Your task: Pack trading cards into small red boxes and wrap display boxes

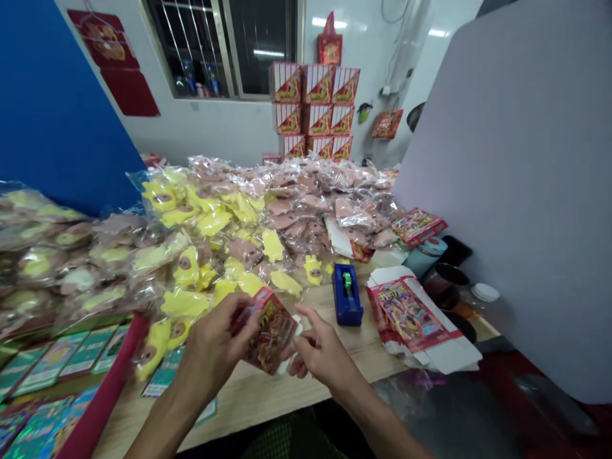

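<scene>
Directions are taken from the small box [271, 335], treated as the centre of the clock. The box, red with a printed face, is held tilted above the front part of the wooden table [251, 390]. The left hand [215, 341] is clamped on the box at its 9 o'clock side, thumb across the printed face. The right hand [320, 350] is at its 3 o'clock side, index finger extended and fingertips beside a white flap [297, 328]; whether these are closed on the flap cannot be told.

A blue tape dispenser [348, 315] stands on the table at 2 o'clock, near the right hand. Flattened boxes [414, 312] lie piled at 3 o'clock. A pink-walled tray [113, 389] of cards sits at 8 o'clock, with loose green cards [167, 370] beside it, nearer the left forearm. Bagged yellow toys [208, 220] are heaped at 11 o'clock, bagged pink toys [313, 201] toward 12 to 1. Beyond them, at 12 o'clock, red-and-white cartons [318, 118] stand stacked against the wall [234, 127].
</scene>
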Demonstrator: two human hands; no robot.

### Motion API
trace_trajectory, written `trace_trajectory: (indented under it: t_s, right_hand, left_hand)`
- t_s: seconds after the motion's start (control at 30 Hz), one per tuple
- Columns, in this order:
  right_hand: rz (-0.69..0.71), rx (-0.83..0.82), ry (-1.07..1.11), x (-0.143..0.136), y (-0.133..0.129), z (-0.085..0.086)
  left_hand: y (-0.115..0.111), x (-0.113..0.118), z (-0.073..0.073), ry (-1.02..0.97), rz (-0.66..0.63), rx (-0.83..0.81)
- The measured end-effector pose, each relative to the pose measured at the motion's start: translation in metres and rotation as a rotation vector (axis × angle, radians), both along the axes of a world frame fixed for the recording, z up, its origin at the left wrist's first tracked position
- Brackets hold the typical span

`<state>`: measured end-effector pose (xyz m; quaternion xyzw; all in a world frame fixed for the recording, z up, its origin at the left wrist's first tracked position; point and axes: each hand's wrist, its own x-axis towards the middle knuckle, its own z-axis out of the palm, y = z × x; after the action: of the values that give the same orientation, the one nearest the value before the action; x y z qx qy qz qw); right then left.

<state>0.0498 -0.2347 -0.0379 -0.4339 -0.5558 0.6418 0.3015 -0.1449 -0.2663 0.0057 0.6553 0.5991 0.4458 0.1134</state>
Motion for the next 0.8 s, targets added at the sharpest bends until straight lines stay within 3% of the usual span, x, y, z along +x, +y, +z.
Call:
trace_trajectory:
  t_s: [0.13,0.2,0.27,0.37,0.47,0.53,0.6,0.67,0.8]
  right_hand:
    - [-0.031,0.462,-0.525,0.033,0.041,0.017]
    - [-0.109,0.634,-0.723,0.045,0.074,0.031]
    - [-0.221,0.712,-0.839,0.053,0.114,0.046]
    - [-0.413,0.780,-1.014,0.063,0.173,0.064]
    - [-0.462,0.758,-1.118,0.072,0.217,0.075]
    - [-0.434,0.707,-1.145,0.078,0.235,0.082]
    - [-0.417,0.672,-1.138,0.083,0.243,0.092]
    - [-0.427,0.688,-1.090,0.088,0.241,0.104]
    - [-0.414,0.785,-0.873,0.094,0.206,0.119]
  left_hand:
    - [-0.012,-0.009,-0.041,-0.249,0.193,-0.136]
    - [-0.017,-0.008,-0.070,-0.135,0.238,-0.182]
    - [-0.019,-0.005,-0.094,0.059,0.264,-0.121]
    - [-0.014,0.004,-0.113,0.345,0.094,-0.063]
    - [0.000,0.016,-0.116,0.553,-0.253,-0.341]
    - [0.012,0.024,-0.115,0.583,-0.374,-0.508]
    - [0.020,0.031,-0.113,0.522,-0.362,-0.556]
    - [0.021,0.035,-0.109,0.413,-0.271,-0.517]
    - [0.005,0.029,-0.084,0.130,-0.095,-0.351]
